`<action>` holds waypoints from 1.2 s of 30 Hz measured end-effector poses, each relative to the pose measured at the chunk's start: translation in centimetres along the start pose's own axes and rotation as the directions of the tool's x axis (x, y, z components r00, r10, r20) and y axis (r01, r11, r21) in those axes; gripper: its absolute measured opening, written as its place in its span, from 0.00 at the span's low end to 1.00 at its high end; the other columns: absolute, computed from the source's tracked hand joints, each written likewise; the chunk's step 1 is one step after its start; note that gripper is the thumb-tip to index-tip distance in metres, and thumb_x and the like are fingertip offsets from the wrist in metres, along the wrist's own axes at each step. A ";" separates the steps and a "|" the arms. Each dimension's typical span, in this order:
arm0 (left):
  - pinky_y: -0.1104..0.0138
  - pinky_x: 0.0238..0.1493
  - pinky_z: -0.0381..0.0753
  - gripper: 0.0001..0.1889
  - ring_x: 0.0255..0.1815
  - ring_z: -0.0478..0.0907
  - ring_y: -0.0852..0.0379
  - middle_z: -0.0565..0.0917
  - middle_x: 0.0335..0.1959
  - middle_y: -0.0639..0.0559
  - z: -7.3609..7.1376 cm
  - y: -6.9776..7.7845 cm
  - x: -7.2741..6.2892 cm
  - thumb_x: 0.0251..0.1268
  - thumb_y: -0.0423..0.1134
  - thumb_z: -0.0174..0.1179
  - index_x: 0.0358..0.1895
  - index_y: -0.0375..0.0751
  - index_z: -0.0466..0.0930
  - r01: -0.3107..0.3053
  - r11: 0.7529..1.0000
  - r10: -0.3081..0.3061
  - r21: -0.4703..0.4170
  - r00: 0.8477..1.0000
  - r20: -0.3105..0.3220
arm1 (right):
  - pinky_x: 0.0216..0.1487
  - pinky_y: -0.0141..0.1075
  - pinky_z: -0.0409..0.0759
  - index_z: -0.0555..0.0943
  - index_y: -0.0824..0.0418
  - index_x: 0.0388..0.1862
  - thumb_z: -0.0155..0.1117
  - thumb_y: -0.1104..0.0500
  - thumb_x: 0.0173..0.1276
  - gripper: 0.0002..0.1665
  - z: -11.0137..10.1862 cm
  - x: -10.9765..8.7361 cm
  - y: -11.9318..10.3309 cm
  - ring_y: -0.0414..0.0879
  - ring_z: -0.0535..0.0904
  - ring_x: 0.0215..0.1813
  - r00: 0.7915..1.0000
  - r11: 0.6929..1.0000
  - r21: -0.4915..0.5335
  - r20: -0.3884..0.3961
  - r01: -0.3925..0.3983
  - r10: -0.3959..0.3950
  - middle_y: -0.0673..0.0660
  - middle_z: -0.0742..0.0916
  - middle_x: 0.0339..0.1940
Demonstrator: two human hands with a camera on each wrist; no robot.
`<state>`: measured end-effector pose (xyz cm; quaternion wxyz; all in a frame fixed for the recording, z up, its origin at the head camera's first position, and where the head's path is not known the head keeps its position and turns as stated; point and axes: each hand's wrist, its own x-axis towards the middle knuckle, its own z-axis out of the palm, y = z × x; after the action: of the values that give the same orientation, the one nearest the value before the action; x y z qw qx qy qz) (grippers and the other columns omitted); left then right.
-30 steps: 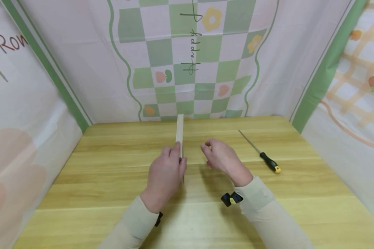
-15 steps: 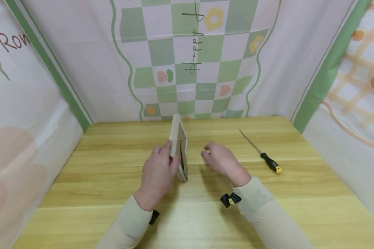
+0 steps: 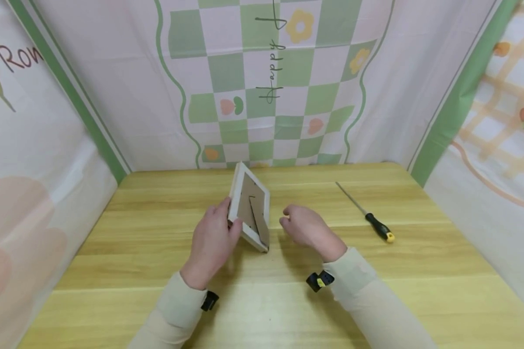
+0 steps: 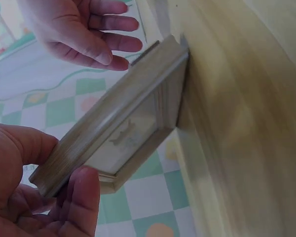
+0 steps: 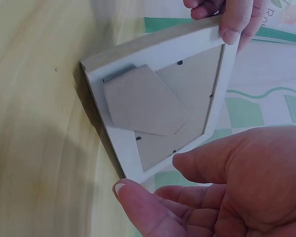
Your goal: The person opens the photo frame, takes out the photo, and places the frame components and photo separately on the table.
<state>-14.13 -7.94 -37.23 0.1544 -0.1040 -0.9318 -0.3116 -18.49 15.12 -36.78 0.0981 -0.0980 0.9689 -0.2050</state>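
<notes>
A whitish wooden picture frame (image 3: 264,198) stands tilted on the table, its brown backing (image 5: 197,94) turned to the right. From that backing a cardboard easel leg (image 5: 143,101) sticks out. My left hand (image 3: 211,237) grips the frame's left edge between thumb and fingers. In the left wrist view the front shows a pale picture (image 4: 130,136) with a small grey shape. To the right of the frame, apart from it, my right hand (image 3: 310,228) hovers with loosely bent fingers and holds nothing.
A screwdriver (image 3: 377,227) with a black and yellow handle lies on the wooden table (image 3: 157,261) at the right. Printed fabric (image 3: 288,58) hangs behind the table and along both sides.
My left hand has moved left and turned the picture frame from edge-on, so its back and easel leg now show. The right hand has hardly moved.
</notes>
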 end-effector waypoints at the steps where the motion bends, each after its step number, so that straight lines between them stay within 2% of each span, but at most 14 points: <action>1: 0.67 0.25 0.77 0.31 0.28 0.77 0.56 0.83 0.40 0.40 0.1 -0.2 0.0 0.74 0.42 0.62 0.74 0.28 0.69 0.003 1.000 -0.003 -0.007 1.000 0.008 | 0.73 0.57 0.71 0.73 0.70 0.73 0.48 0.51 0.84 0.30 0.1 0.0 0.0 0.62 0.77 0.70 1.000 1.000 -0.002 0.006 -0.001 0.001 0.68 0.80 0.71; 3: 0.66 0.27 0.77 0.30 0.30 0.78 0.55 0.84 0.39 0.41 0.2 -0.4 0.1 0.74 0.41 0.62 0.72 0.28 0.70 0.007 1.000 -0.007 -0.014 1.000 0.015 | 0.74 0.57 0.71 0.72 0.70 0.73 0.48 0.52 0.84 0.29 0.2 0.1 0.0 0.63 0.76 0.72 1.000 1.000 -0.006 0.016 0.001 0.000 0.69 0.80 0.71; 9: 0.65 0.26 0.76 0.25 0.29 0.77 0.55 0.83 0.33 0.47 0.7 -1.0 0.2 0.73 0.41 0.61 0.67 0.31 0.75 0.023 1.000 -0.022 -0.019 0.999 0.042 | 0.74 0.56 0.71 0.73 0.72 0.72 0.49 0.55 0.83 0.28 0.4 0.3 0.1 0.61 0.80 0.66 0.999 1.000 -0.018 0.025 0.023 -0.022 0.69 0.82 0.68; 13: 0.64 0.27 0.75 0.26 0.28 0.76 0.55 0.83 0.32 0.48 0.8 -1.1 0.2 0.74 0.43 0.60 0.68 0.31 0.74 0.044 0.999 -0.043 -0.009 0.996 0.083 | 0.72 0.55 0.73 0.75 0.72 0.70 0.50 0.56 0.82 0.26 0.5 0.4 0.2 0.60 0.80 0.66 0.999 0.999 -0.037 0.028 0.039 -0.038 0.69 0.83 0.66; 16: 0.63 0.27 0.75 0.26 0.28 0.76 0.55 0.82 0.32 0.48 1.0 -1.2 0.2 0.74 0.44 0.60 0.68 0.32 0.75 0.048 0.999 -0.050 0.014 0.993 0.112 | 0.62 0.52 0.80 0.80 0.70 0.62 0.51 0.57 0.81 0.22 0.6 0.5 0.3 0.56 0.83 0.54 0.999 0.999 -0.037 0.031 0.036 -0.035 0.65 0.88 0.53; 20: 0.62 0.26 0.74 0.20 0.26 0.75 0.55 0.82 0.29 0.49 1.3 -1.5 0.0 0.75 0.45 0.60 0.61 0.35 0.78 0.042 0.999 -0.045 0.024 0.987 0.153 | 0.42 0.45 0.79 0.83 0.65 0.47 0.51 0.58 0.81 0.15 0.6 0.7 0.4 0.50 0.79 0.36 0.999 0.999 -0.026 0.035 0.023 -0.022 0.57 0.85 0.34; 24: 0.59 0.29 0.79 0.20 0.28 0.77 0.55 0.86 0.32 0.48 1.8 -1.7 -0.1 0.75 0.46 0.60 0.60 0.37 0.79 0.039 0.999 -0.043 0.024 0.981 0.188 | 0.33 0.40 0.75 0.82 0.60 0.34 0.51 0.59 0.81 0.16 0.7 0.7 0.6 0.48 0.76 0.30 0.999 1.000 -0.023 0.048 0.016 -0.015 0.56 0.82 0.28; 30: 0.53 0.37 0.83 0.20 0.36 0.84 0.50 0.90 0.41 0.43 2.5 -1.9 -0.3 0.74 0.47 0.61 0.60 0.37 0.80 0.030 0.999 -0.035 0.027 0.977 0.209 | 0.34 0.40 0.76 0.82 0.60 0.31 0.51 0.59 0.81 0.17 0.7 0.7 0.9 0.48 0.76 0.30 0.999 0.998 -0.060 0.036 0.017 -0.015 0.55 0.82 0.27; 36: 0.58 0.33 0.81 0.22 0.32 0.81 0.53 0.89 0.38 0.45 3.2 -2.0 -0.6 0.68 0.49 0.69 0.57 0.36 0.82 0.029 1.000 -0.027 -0.003 0.968 0.249 | 0.40 0.43 0.81 0.85 0.62 0.36 0.50 0.59 0.81 0.18 0.7 0.6 1.3 0.48 0.78 0.32 1.000 0.996 -0.087 0.028 0.005 -0.002 0.54 0.83 0.29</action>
<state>-14.88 -7.59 -40.90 0.0314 -0.1296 -0.9442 -0.3012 -19.14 15.91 -38.05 0.1069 -0.1069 0.9753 -0.1613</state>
